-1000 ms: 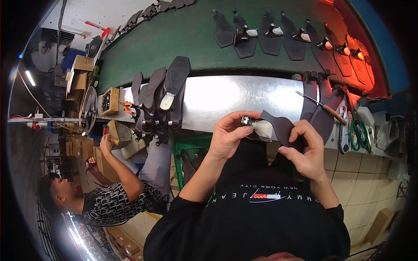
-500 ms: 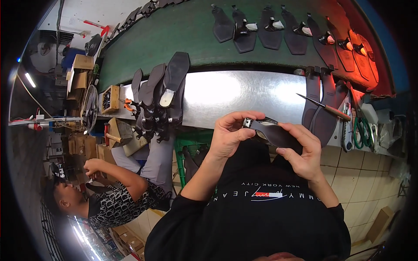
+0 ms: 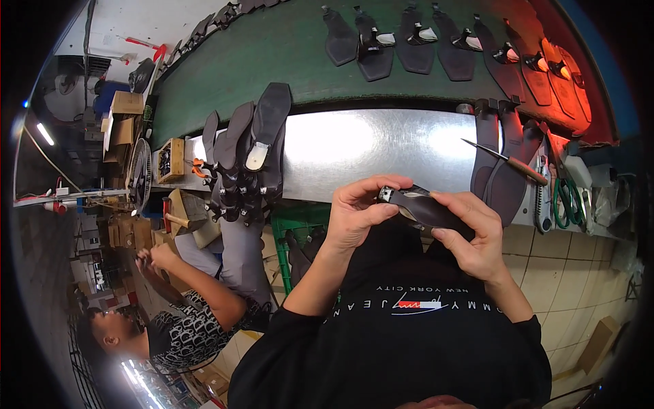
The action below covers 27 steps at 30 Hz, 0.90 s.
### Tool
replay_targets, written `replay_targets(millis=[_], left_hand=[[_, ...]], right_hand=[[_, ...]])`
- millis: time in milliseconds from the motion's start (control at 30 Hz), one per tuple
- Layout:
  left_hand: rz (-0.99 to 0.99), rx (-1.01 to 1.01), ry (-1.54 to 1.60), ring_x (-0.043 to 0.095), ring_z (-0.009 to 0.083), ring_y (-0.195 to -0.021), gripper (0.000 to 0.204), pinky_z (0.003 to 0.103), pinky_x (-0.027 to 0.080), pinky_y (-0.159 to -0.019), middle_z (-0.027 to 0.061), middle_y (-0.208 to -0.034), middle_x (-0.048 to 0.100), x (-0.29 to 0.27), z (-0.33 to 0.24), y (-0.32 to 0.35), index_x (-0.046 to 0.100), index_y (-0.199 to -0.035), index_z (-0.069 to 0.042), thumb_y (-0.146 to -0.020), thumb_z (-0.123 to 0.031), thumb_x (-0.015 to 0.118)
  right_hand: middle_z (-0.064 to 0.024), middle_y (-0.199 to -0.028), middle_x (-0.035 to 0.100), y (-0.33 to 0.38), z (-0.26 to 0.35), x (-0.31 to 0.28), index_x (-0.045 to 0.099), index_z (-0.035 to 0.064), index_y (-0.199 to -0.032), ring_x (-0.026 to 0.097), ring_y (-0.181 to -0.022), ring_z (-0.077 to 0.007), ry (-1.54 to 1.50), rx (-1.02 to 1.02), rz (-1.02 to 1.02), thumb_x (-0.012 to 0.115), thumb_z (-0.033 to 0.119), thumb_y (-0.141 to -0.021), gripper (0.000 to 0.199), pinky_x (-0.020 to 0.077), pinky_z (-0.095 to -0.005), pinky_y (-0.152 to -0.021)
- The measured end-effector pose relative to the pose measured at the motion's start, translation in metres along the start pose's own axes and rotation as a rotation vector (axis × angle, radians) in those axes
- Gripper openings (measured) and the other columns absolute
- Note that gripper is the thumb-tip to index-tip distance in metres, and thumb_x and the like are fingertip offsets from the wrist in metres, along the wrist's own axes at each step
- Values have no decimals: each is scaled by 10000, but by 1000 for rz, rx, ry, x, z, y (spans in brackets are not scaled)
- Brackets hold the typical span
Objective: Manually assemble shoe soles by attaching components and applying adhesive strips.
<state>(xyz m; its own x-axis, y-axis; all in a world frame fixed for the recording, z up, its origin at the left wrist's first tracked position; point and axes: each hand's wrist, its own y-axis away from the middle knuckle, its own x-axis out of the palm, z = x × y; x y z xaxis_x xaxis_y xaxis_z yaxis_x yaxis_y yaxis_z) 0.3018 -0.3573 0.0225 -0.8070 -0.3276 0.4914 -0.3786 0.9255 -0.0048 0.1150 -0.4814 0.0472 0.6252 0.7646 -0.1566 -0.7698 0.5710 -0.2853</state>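
Work piece: a dark leather shoe upper with a pale lining and a small metal buckle (image 3: 426,208); I hold it above my lap, in front of the shiny metal bench (image 3: 368,146), not resting on it.
Left hand: my left hand (image 3: 357,215) curls over the buckle end; thumb and forefinger are pressed together on that end, pinching it.
Right hand: my right hand (image 3: 473,235) takes the other end; the fingers lie over the top edge and the thumb seems to be below, so it pinches the leather too.
Position: the piece runs between both hands, touching both; its middle part is free and visible.
Doing it well: I think both grips should stay near the edges, so the leather is flat and lightly stretched, and the buckle stays turned toward me.
Nearby: a wooden-handled awl (image 3: 507,160) lies on the bench just beyond my right hand; a bundle of dark shoe pieces (image 3: 248,160) hangs on the left.
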Motion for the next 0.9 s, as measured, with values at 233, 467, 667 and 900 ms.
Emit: replay_targets(millis=[233,467,667,900], left_hand=[[27,71,-106,612,231,-1053,298,313,490,-901,207,-1147,630,4,-2,0,669,-1034,37,-739,74,680],[126,143,-232,611,274,-1085,351,341,501,-899,248,-1185,606,3,0,-1,674,-1061,53,-716,110,639],[186,132,-262,612,279,-1098,444,295,495,-889,272,-1259,561,2,-1,-1,681,-1081,32,-672,157,561],[253,114,-464,586,269,-1145,468,308,471,-935,259,-1273,558,8,-9,0,672,-1103,30,-681,167,525]], right_hand=[[-136,-934,643,-2,6,-3,637,-1,-1143,631,-819,-230,42,-9,28,693,-33,-700,448,491,-292,-726],[-137,-901,636,-3,11,-6,643,6,-1125,628,-769,-251,114,-25,27,703,-16,-695,434,496,-312,-684],[-107,-861,616,-4,16,-6,650,24,-1082,610,-742,-273,346,-170,23,721,27,-665,423,495,-339,-647],[-88,-818,576,-2,15,-3,640,29,-1092,585,-720,-262,456,-161,49,713,43,-674,425,478,-353,-622]])
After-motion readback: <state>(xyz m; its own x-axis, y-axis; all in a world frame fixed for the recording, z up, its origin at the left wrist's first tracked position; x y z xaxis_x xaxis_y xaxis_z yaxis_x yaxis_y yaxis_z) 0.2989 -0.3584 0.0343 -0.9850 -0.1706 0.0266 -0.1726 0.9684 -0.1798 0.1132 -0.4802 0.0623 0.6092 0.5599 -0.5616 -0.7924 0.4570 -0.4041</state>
